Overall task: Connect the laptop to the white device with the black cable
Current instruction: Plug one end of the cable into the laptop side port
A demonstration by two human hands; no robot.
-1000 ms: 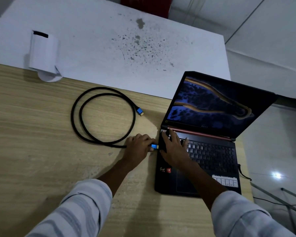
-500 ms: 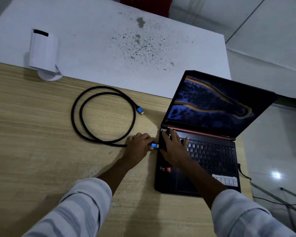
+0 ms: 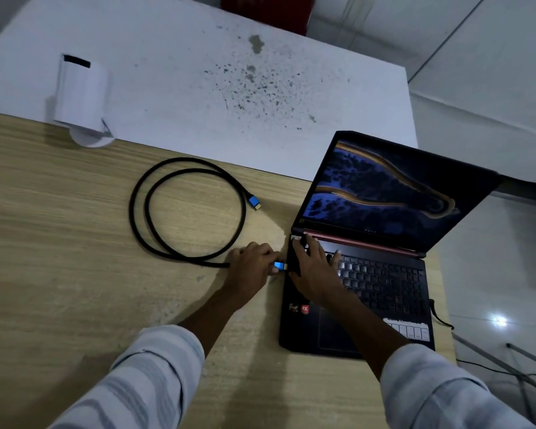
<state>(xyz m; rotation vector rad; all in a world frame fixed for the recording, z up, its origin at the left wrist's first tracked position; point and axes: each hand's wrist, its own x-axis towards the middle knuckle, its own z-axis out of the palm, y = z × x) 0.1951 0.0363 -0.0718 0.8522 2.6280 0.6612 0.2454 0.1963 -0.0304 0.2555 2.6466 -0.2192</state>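
A black laptop (image 3: 381,283) stands open on the right of the wooden table (image 3: 59,274). My left hand (image 3: 251,267) pinches the blue plug (image 3: 280,265) of the black cable (image 3: 143,224) right at the laptop's left edge. My right hand (image 3: 314,270) lies flat with spread fingers on the laptop's near-left corner and keyboard. The cable makes a double loop on the table, and its other blue plug (image 3: 254,202) lies free. The white device (image 3: 82,100) stands upright at the table's far left edge.
Behind the table is a white surface (image 3: 229,72) with dark specks. A thin black wire (image 3: 440,314) leaves the laptop's right side. The table's right edge runs just past the laptop, with floor and cables beyond.
Almost nothing differs. Both hands stay where they were, with the blue plug still held at the laptop's left edge.
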